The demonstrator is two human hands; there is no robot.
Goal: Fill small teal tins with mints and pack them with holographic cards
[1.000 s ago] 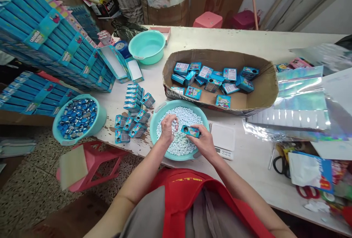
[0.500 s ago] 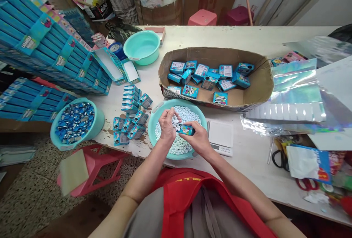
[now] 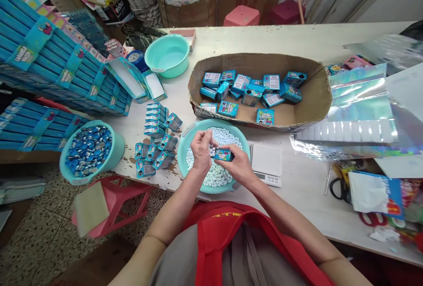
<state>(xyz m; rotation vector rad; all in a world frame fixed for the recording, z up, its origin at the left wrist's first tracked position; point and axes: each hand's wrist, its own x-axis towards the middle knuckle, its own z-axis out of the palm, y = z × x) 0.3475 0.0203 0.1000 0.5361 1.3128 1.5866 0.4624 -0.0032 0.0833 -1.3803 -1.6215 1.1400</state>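
At the left, a round turquoise plastic basin (image 3: 117,156) is filled with shiny blue-and-silver discs (image 3: 88,150), and to its right small blue printed cartons (image 3: 152,153) are grouped on a worn white tabletop (image 3: 304,206). Over a wide turquoise plastic bowl (image 3: 182,156) of small white rounded pellets (image 3: 216,176), some pellets are held in the curled fingers of the left hand (image 3: 201,150), while one blue printed rectangular box (image 3: 223,154) is gripped, nearly touching them, by the right hand (image 3: 240,165). More such cartons are contained in a long brown cardboard tray (image 3: 312,101) behind, and a flat white scale (image 3: 266,161) is set beside the bowl.
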